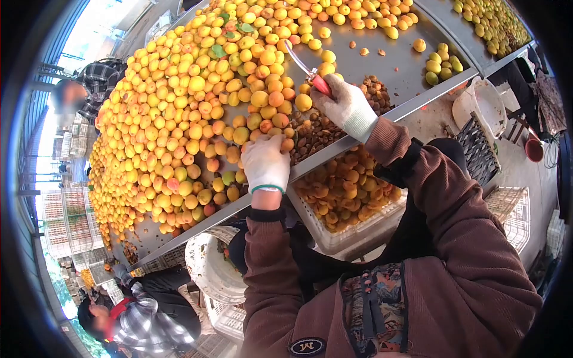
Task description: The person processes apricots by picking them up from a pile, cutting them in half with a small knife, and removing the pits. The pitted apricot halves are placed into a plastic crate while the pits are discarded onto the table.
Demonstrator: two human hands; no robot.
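In my gloved right hand (347, 108) is the red handle of a curved knife (296, 59); its thin metal blade points up and away over the table. My gloved left hand (267, 162) reaches into the near edge of a big heap of yellow-orange apricots (179, 107). Its fingers curl round an apricot (287, 145), though other fruit partly hides the fingertips. Between my hands, brown apricot stones (316, 132) lie piled along the table's near rim. Below that rim, a white crate (325, 241) holds split apricot halves (349, 191).
The metal table (382, 53) has a raised rim. Greenish apricots (441, 64) form a small group at its right. A white bucket (216, 268) stands left of my legs, another bucket (480, 107) at the right. A person (149, 316) sits at the lower left.
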